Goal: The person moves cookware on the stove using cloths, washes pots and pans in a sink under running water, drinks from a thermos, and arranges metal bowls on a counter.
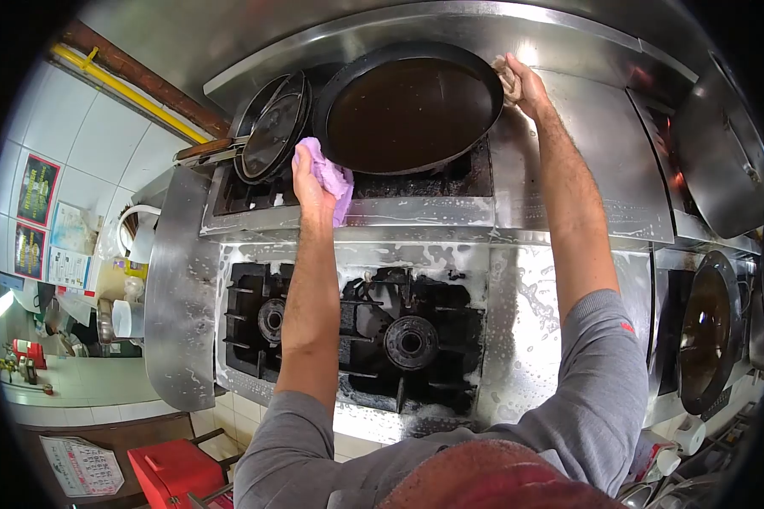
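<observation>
A wide black pan [399, 165] with dark brown liquid in it sits on the rear burner grate. My left hand [311, 188] is closed on a purple cloth [338, 182], which touches or lies close to the pan's lower left rim. At the pan's right end, my right hand [530, 87] grips a beige cloth [508, 81] bunched against the rim; any handle under it is hidden. Just left of the pan are stacked frying pans or strainers [272, 131] with handles pointing left.
Below my arms is a front stove with black burners [410, 341] and soapy metal around it. Another pan of dark liquid [705, 331] stands at the right, under a large steel pot [713, 161]. A red box [174, 475] is at lower left.
</observation>
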Demonstrator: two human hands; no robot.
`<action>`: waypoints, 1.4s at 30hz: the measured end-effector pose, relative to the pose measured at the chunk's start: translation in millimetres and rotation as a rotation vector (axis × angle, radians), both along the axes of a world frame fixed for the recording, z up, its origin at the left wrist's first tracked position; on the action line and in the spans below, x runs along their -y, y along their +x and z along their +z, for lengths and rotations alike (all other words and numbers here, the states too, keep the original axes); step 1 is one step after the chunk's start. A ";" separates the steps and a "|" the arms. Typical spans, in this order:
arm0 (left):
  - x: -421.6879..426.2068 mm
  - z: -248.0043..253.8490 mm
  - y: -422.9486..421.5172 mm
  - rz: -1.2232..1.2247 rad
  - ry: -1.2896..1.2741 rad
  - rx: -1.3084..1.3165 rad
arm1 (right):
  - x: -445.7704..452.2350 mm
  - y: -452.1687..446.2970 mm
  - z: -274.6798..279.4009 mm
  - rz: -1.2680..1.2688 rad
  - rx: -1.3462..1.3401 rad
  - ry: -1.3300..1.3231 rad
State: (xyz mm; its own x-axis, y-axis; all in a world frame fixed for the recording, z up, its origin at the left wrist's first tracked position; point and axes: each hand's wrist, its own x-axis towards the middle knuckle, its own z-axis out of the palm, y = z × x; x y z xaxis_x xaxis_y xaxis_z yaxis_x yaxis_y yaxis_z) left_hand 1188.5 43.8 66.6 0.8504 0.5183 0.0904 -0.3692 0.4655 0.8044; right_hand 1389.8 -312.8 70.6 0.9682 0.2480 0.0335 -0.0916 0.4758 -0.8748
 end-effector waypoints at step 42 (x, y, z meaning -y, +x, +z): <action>11.8 17.0 19.4 -0.104 -0.032 -0.209 | -24.1 12.7 9.4 0.116 -0.094 -0.035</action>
